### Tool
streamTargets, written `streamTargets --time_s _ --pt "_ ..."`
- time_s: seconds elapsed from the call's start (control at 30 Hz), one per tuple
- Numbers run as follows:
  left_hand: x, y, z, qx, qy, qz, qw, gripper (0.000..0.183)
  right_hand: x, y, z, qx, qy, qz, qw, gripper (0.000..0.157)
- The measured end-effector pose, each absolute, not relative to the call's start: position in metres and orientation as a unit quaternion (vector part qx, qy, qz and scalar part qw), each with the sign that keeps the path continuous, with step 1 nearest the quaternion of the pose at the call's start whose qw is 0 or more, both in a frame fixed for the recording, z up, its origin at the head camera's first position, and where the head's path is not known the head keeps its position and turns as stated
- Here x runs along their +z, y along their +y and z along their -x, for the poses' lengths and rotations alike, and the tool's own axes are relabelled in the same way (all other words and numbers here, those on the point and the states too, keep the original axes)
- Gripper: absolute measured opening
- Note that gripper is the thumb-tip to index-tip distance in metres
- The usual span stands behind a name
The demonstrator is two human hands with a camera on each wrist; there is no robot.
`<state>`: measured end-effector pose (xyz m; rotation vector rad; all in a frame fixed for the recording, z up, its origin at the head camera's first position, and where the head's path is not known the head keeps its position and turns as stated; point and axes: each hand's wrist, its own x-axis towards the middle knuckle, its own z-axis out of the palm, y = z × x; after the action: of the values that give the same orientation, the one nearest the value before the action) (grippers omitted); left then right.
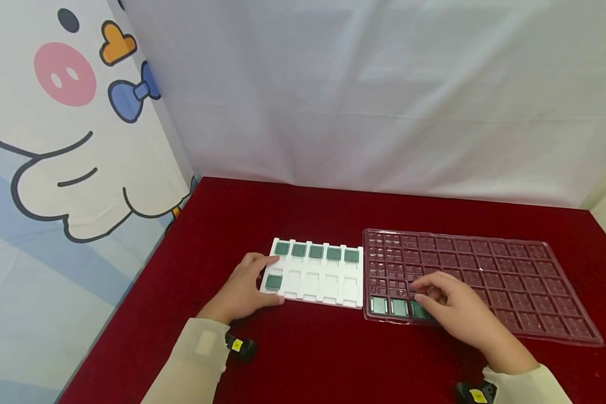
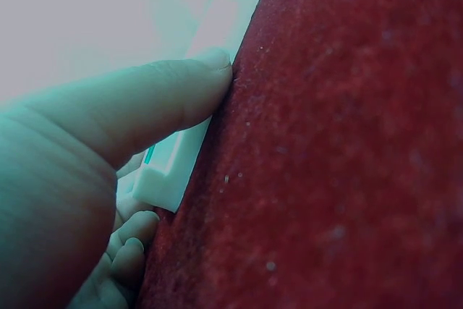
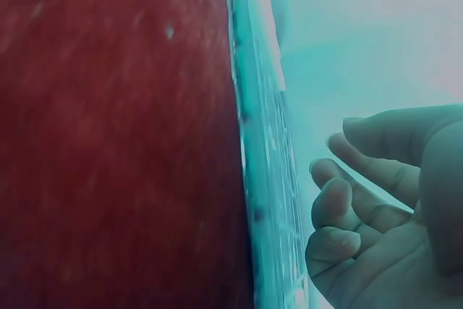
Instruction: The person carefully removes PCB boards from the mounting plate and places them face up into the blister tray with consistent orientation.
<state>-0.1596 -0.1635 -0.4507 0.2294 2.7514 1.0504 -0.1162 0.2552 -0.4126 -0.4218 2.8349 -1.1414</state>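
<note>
My left hand (image 1: 242, 289) grips the left end of a white tray (image 1: 320, 283), its thumb (image 2: 173, 92) along the front edge and other fingers round the far side. Several green square chips (image 1: 316, 252) fill the tray's back row, and one green chip (image 1: 274, 282) sits in the front left pocket. Above the transparent plastic tray (image 1: 505, 269) hovers my right hand (image 1: 451, 306). Its thumb and fingers (image 3: 391, 132) are bent with a gap and nothing seen between them. Below it, a dark green chip (image 1: 419, 310) is partly hidden, beside two silvery-lined chips (image 1: 379, 306) in the front row.
Both trays lie side by side on a red cloth-covered table (image 1: 308, 359). A white curtain (image 1: 358, 101) hangs behind it, and a cartoon-printed cloth (image 1: 81, 168) hangs on the left.
</note>
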Motion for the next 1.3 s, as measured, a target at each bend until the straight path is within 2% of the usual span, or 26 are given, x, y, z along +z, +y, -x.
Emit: streamTargets --time_s 1.03,1.3 --pt "-0.449 -0.162 0.159 0.361 0.925 -0.078 0.094 0.087 -0.406 0.182 0.133 -0.402 0.896 0.185 0.03 0.019" --pt "-0.45 -0.163 0.159 0.362 0.924 -0.077 0.095 0.087 -0.413 0.16 0.137 -0.397 0.897 0.195 0.013 0.022"
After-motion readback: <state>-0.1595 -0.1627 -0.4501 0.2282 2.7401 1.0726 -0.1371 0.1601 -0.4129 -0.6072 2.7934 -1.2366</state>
